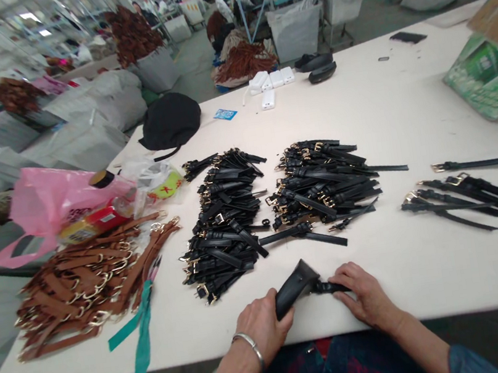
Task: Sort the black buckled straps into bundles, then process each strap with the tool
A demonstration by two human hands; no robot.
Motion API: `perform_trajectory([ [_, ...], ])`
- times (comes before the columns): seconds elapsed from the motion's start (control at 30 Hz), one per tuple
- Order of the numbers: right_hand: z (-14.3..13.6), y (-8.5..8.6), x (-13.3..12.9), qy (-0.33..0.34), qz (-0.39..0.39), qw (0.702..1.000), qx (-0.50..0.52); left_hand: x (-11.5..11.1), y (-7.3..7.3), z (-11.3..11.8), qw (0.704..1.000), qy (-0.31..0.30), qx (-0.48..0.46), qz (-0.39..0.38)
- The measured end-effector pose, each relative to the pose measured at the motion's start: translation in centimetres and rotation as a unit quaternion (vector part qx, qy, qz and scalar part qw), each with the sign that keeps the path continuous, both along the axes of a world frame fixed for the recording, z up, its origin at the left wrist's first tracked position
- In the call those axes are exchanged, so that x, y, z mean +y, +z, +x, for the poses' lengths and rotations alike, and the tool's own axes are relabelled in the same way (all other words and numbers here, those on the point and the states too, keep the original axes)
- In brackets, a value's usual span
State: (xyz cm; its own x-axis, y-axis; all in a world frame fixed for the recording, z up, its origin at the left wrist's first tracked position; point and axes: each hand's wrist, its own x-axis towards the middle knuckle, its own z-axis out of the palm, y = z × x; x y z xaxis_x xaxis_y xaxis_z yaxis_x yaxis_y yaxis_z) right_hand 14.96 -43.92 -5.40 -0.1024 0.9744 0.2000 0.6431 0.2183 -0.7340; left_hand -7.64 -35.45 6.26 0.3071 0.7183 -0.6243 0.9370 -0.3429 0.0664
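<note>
My left hand (265, 321), with a silver bangle at the wrist, is closed around a black object with a wide, flared end (295, 285); its exact kind is unclear. Its flared end comes close to a short black buckle strap (329, 287), which the fingers of my right hand (362, 294) pinch against the white table (414, 286). Whether the two things touch I cannot make out. Just beyond my hands lie two heaps of black buckle straps, a left heap (224, 227) and a right heap (323, 178), with gold-coloured buckles.
Several more black straps (474, 193) lie at the right. On the left are brown straps (81, 286), teal-handled scissors (143, 327) and a pink bag (55, 203). A black cap (173, 120), white devices (266, 84) and a green package (489, 76) stand farther back.
</note>
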Motion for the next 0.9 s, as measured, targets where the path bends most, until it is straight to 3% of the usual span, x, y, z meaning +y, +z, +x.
perform_trajectory([
  [0.13,-0.3,0.8,0.2,-0.006,-0.029,1.0,-0.004,0.4,-0.4,-0.3,1.0,0.008,-0.006,0.008],
  [0.3,-1.0,1.4,0.0,-0.028,-0.04,0.999,-0.022,0.7,0.1,-2.3,1.0,0.015,0.001,0.019],
  [0.47,-1.7,0.8,-1.0,-0.002,-0.01,0.999,-0.03,0.3,2.0,-2.8,1.0,0.023,0.008,-0.011],
  [0.67,-1.7,0.0,-2.2,0.01,0.045,0.999,-0.027,-0.8,4.6,-2.1,0.997,-0.012,0.021,-0.067],
  [0.77,-1.6,-0.1,-2.7,0.014,0.065,0.997,-0.04,-1.1,4.6,-2.0,0.996,-0.03,0.027,-0.08],
  [0.9,-1.7,0.3,-3.2,0.025,0.075,0.996,-0.044,-1.4,3.6,-1.7,0.994,-0.063,0.022,-0.085],
])
